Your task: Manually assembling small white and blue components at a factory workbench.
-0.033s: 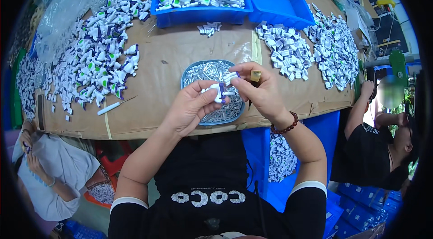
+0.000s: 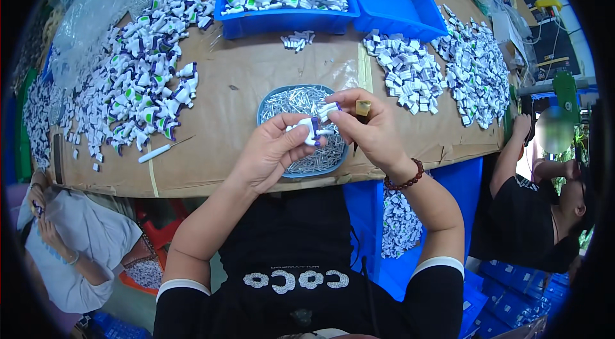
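Observation:
My left hand (image 2: pixel 268 154) pinches a white-and-purple plastic toy figure part (image 2: pixel 309 128) between thumb and fingers. Close beside it, my right hand (image 2: pixel 377 134) grips a smaller white plastic piece (image 2: pixel 328 110) with a purple edge. The two pieces are nearly together; whether they touch I cannot make out. A yellowish wrap (image 2: pixel 363 107) is on one right finger. Below both hands stands a blue-grey tub (image 2: pixel 262 107) full of thin silvery metal pins (image 2: pixel 291 101), partly hidden by the hands.
A blue bin (image 2: pixel 288 22) of white-and-green parts stands at the back, beside another blue tray (image 2: pixel 400 9). Heaps of parts (image 2: pixel 144 83) lie left, small white pieces (image 2: pixel 410 73) right. A white-handled pointed tool (image 2: pixel 155 153) lies left. Co-workers sit at both sides.

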